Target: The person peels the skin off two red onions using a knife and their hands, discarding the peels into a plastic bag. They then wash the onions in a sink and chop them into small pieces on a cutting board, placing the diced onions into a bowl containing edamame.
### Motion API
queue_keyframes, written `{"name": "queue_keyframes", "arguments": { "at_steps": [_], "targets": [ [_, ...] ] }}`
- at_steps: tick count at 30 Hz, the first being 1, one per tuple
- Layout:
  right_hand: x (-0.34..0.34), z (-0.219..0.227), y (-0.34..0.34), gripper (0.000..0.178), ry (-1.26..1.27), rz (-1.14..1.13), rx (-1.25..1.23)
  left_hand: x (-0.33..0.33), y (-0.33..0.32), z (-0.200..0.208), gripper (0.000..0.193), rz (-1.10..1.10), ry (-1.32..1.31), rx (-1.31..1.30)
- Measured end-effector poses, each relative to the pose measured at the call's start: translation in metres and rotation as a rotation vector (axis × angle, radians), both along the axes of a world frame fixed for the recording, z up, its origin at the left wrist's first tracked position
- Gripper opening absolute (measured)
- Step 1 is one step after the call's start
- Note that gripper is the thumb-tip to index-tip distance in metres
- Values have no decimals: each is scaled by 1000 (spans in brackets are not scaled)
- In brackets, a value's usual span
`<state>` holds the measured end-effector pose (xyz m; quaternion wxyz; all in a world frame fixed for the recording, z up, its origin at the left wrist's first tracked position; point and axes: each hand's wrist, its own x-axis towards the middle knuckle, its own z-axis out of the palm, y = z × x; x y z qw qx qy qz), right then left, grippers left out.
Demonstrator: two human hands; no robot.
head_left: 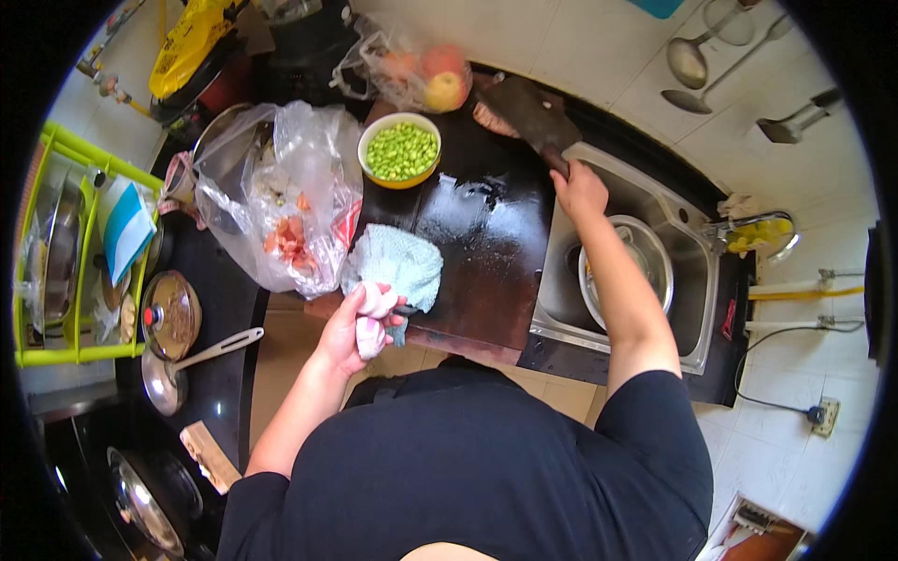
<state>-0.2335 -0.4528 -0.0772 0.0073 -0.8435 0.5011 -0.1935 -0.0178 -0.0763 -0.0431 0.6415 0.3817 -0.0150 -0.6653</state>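
Note:
My left hand point(340, 338), closed, holds garlic bulbs point(371, 338), white with a pink-purple tint, near the front edge of the counter. Just beyond them a pale blue cloth point(398, 262) lies crumpled. My right hand point(582, 194) is wrapped round the handle of a dark cleaver point(528, 110) at the back, by the corner of the sink. The broad blade partly covers a pinkish piece point(494, 120), perhaps meat. A bowl of green beans point(432, 174), white inside and yellow outside, stands at the back of the wet dark worktop point(486, 271).
Under my right forearm, the steel sink point(700, 341) holds a metal basin point(662, 252). A clear plastic bag point(323, 178) with reddish peelings lies left of the bowl; bagged fruit point(444, 92) sits behind. Farther left are a green rack point(84, 353), a glass lid point(178, 313) and a ladle point(220, 348).

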Motion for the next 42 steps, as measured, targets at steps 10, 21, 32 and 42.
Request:
{"name": "queue_keyframes", "arguments": {
  "at_steps": [10,21,32,42],
  "targets": [
    [107,22,144,34,-457,774,128,3,53,-6,53,179,12,-4],
    [132,-34,192,52,24,762,72,41,67,-16,51,67,-39,-45],
    [122,-36,42,43,164,177,-89,55,102,-19,47,33,-4,-38],
    [68,-12,285,57,-29,689,174,67,60,-16,51,-135,38,-113]
  ]
}}
